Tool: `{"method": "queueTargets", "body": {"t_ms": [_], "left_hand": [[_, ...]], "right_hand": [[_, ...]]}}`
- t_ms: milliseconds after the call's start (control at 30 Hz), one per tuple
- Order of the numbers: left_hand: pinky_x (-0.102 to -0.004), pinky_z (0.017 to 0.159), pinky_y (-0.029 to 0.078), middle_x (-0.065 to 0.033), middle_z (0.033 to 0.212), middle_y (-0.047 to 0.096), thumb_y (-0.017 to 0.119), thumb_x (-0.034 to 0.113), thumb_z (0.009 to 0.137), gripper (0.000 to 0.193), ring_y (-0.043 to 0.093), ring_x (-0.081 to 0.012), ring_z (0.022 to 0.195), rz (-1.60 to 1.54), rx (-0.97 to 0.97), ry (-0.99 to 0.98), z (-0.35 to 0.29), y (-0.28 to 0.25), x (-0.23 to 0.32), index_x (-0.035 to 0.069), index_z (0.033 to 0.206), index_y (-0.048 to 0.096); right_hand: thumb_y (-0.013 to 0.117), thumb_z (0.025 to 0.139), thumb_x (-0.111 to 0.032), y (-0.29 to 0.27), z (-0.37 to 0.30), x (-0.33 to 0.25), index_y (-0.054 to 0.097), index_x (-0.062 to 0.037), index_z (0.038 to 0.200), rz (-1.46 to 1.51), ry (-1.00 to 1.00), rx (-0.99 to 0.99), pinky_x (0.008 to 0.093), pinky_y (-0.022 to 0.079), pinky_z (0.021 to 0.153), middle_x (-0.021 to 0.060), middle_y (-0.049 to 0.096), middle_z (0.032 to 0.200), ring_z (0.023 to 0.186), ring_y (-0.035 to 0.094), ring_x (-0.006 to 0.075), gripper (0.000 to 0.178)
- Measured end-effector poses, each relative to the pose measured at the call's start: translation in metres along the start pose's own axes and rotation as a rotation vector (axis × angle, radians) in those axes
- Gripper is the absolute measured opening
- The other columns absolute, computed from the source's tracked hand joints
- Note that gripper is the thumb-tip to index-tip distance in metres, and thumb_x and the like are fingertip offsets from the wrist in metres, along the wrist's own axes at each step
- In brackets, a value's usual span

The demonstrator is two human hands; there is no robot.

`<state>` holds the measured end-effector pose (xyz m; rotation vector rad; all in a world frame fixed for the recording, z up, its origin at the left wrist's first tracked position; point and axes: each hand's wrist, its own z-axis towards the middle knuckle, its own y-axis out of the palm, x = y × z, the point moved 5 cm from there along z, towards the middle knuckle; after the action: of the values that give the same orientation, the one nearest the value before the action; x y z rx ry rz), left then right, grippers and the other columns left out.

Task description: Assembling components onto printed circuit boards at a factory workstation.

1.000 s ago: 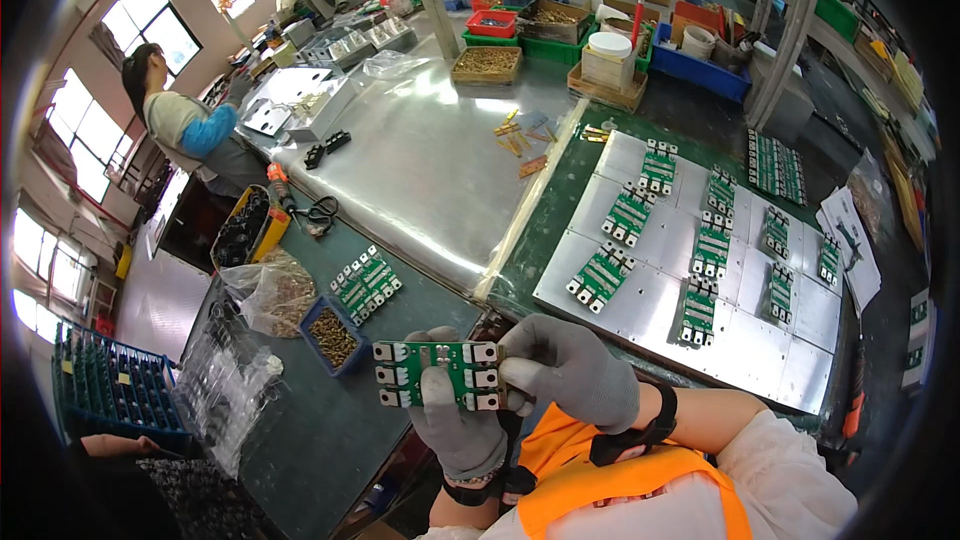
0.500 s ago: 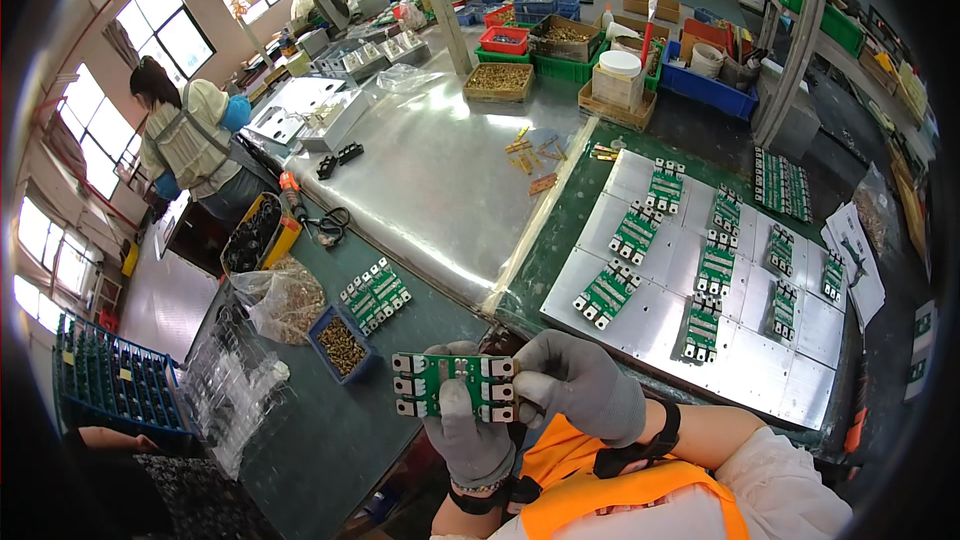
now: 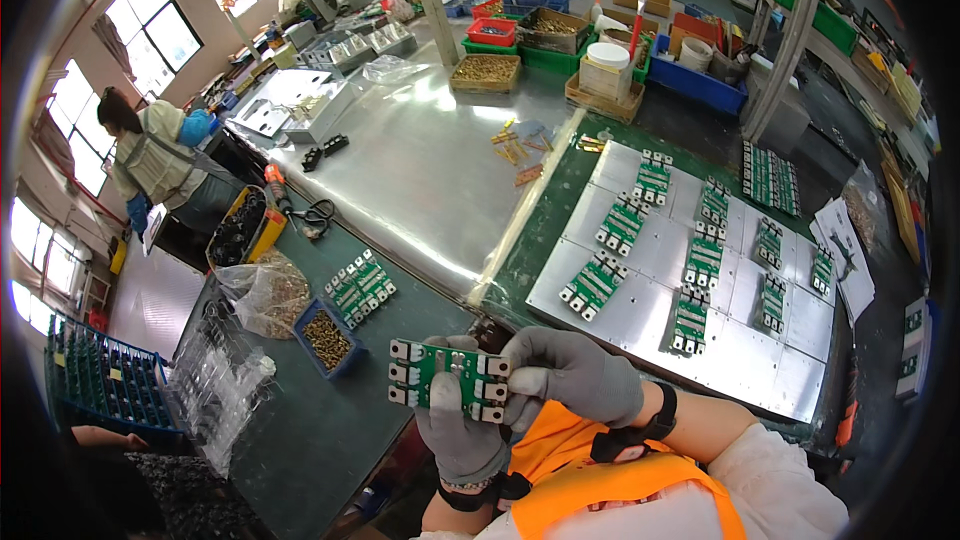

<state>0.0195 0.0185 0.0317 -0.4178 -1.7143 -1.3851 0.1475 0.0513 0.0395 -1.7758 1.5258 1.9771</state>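
Observation:
A green circuit board point(image 3: 423, 368) with silver tabs along both short ends is held up in front of me. My left hand point(image 3: 455, 435), in a grey glove, grips it from below with the thumb across its face. At the board's right end, my gloved right hand point(image 3: 575, 380) has its fingers pinched around the edge, by the tabs; whether a small part is between them is hidden. Similar boards point(image 3: 620, 223) lie spaced out on silver metal plates point(image 3: 570, 285) at the right. A few more boards point(image 3: 361, 288) sit together on the dark green bench to the left.
Beside the left boards stand a blue bin of brass screws point(image 3: 326, 339) and a plastic bag of small parts point(image 3: 268, 290). A power screwdriver point(image 3: 276, 185) lies farther back. A blue crate of boards point(image 3: 105, 370) is at far left. Another person point(image 3: 165, 160) works beyond the bench.
The board in my hands has tilted slightly, its right end lower. My view has shifted a little, so the bench scene sits further left. Both hands keep their hold.

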Motion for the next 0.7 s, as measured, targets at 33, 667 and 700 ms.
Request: {"method": "queueTargets", "body": {"t_ms": [33, 667, 700], "left_hand": [[-0.0305, 0.077, 0.050, -0.0146, 0.107, 0.054, 0.047, 0.021, 0.086, 0.044, 0.057, -0.0179, 0.087, 0.009, -0.009, -0.001, 0.000, 0.000, 0.000, -0.004, 0.122, 0.041], [-0.0285, 0.071, 0.050, -0.0135, 0.104, 0.056, 0.055, 0.022, 0.084, 0.047, 0.058, -0.0163, 0.084, 0.090, -0.072, -0.025, 0.002, 0.004, 0.000, -0.003, 0.122, 0.044], [-0.0312, 0.075, 0.051, -0.0158, 0.107, 0.056, 0.053, 0.021, 0.082, 0.049, 0.059, -0.0190, 0.087, 0.096, -0.062, -0.028, 0.001, 0.004, 0.000, -0.004, 0.123, 0.043]], "right_hand": [[0.059, 0.092, -0.018, -0.001, 0.000, 0.000, 0.050, 0.0017, 0.109, -0.010, 0.001, 0.003, 0.0290, 0.058, 0.070, 0.0105, 0.060, 0.096, 0.083, 0.065, 0.0173, 0.028], [0.056, 0.094, -0.017, 0.002, -0.010, -0.001, 0.051, 0.0010, 0.107, -0.026, -0.059, 0.062, 0.0268, 0.057, 0.068, 0.0096, 0.062, 0.089, 0.075, 0.065, 0.0153, 0.023], [0.056, 0.094, -0.017, 0.002, -0.011, 0.000, 0.051, 0.0012, 0.106, -0.027, -0.062, 0.057, 0.0264, 0.056, 0.068, 0.0097, 0.061, 0.089, 0.076, 0.065, 0.0148, 0.023]]}}
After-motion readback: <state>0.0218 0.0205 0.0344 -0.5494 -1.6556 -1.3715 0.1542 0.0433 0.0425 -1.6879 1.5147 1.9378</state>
